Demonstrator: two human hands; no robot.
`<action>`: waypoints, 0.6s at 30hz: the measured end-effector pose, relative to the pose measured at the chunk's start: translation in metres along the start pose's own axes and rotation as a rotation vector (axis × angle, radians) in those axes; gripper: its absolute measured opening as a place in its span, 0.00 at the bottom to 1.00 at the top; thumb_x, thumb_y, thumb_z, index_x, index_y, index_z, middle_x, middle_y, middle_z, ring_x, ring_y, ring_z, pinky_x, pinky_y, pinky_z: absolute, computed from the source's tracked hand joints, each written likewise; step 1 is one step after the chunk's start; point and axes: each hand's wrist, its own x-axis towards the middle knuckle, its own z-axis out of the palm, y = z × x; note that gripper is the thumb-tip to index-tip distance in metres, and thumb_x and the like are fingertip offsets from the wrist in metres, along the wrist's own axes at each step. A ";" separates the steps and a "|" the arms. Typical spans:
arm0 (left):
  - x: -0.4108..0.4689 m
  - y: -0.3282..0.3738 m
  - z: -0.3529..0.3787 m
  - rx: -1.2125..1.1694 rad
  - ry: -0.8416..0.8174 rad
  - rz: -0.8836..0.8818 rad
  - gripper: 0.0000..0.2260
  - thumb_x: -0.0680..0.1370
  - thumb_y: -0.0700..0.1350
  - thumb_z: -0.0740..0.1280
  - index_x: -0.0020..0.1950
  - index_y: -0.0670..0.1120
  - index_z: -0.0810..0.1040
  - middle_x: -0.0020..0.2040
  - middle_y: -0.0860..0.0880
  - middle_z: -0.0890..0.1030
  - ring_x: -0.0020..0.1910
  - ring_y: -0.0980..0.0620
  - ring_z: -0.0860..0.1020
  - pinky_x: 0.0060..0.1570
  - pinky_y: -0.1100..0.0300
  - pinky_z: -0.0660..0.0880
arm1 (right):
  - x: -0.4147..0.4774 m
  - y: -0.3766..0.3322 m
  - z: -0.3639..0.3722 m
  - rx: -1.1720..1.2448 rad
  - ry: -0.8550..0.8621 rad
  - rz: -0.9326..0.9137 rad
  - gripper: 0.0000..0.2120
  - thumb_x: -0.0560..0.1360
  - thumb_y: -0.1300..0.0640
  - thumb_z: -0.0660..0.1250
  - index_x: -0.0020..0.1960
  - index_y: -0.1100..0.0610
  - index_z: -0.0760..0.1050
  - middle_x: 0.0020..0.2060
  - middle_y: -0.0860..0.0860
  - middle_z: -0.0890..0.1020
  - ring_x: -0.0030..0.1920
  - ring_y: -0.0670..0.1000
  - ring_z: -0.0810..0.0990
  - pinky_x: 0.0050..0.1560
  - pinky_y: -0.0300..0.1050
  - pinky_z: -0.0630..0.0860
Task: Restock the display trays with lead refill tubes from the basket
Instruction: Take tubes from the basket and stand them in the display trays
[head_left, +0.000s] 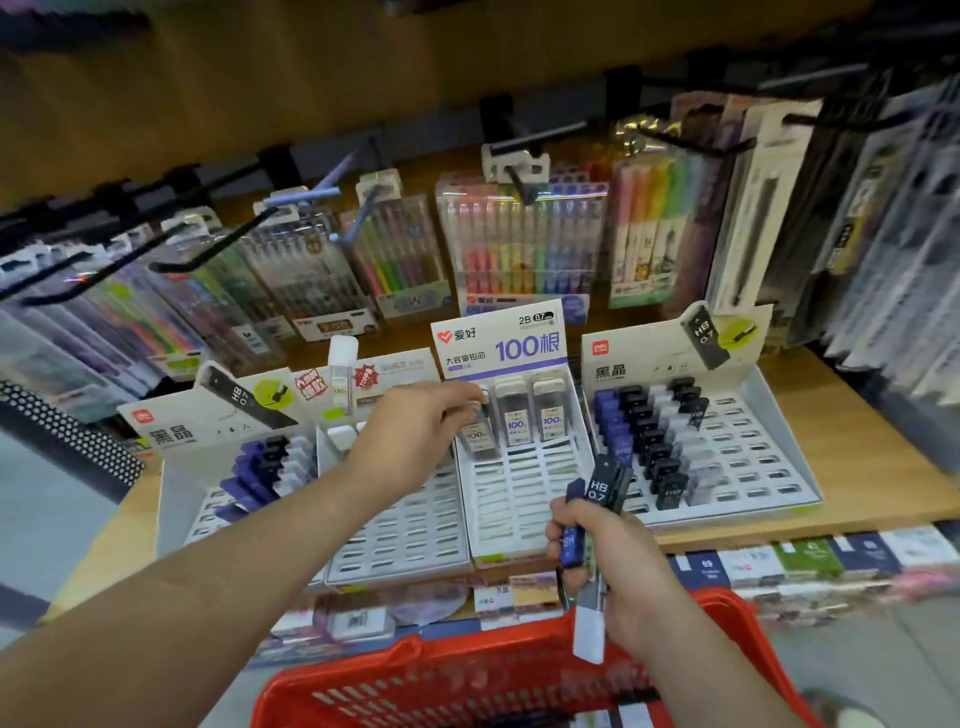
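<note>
Head view, looking down over both forearms: the left hand reaches into the back row of the middle tray, thumb and fingertips pinching a clear tube that stands in the leftmost slot. Two more clear tubes stand just beside it in the same row, under a card printed 100. The right hand is held lower, fingers wrapped round a bundle of tubes: a black one marked HB 0.7 and a blue one stick up from the fist, a white-capped one points down. That hand hovers over the front edge of the shelf, above the red basket at the bottom, whose contents I cannot make out. Right of the middle tray, a wider tray carries rows of blue, black and pale tubes on its left half. Left of it lie a second tray, then a far tray with a cluster of blue and black tubes. Packs of coloured pens hang on hooks behind.
</note>
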 end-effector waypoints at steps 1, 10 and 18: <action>0.002 0.000 0.001 0.014 -0.016 0.016 0.10 0.77 0.42 0.68 0.58 0.46 0.82 0.55 0.48 0.83 0.55 0.50 0.79 0.49 0.72 0.64 | 0.000 0.000 0.000 0.004 -0.002 0.000 0.05 0.76 0.65 0.67 0.51 0.64 0.77 0.32 0.54 0.78 0.29 0.50 0.75 0.21 0.39 0.66; 0.013 -0.002 0.006 0.065 -0.056 0.089 0.12 0.78 0.44 0.67 0.61 0.47 0.81 0.56 0.47 0.83 0.57 0.47 0.79 0.59 0.57 0.74 | 0.004 0.001 -0.003 0.030 -0.005 0.008 0.06 0.76 0.65 0.67 0.52 0.63 0.77 0.32 0.55 0.79 0.30 0.50 0.76 0.20 0.39 0.65; 0.012 -0.004 0.005 0.066 -0.104 0.125 0.13 0.78 0.44 0.68 0.62 0.48 0.80 0.57 0.48 0.83 0.59 0.49 0.79 0.61 0.56 0.74 | 0.004 0.002 -0.004 0.044 -0.020 0.010 0.08 0.76 0.65 0.67 0.54 0.64 0.77 0.31 0.54 0.79 0.29 0.49 0.76 0.21 0.38 0.66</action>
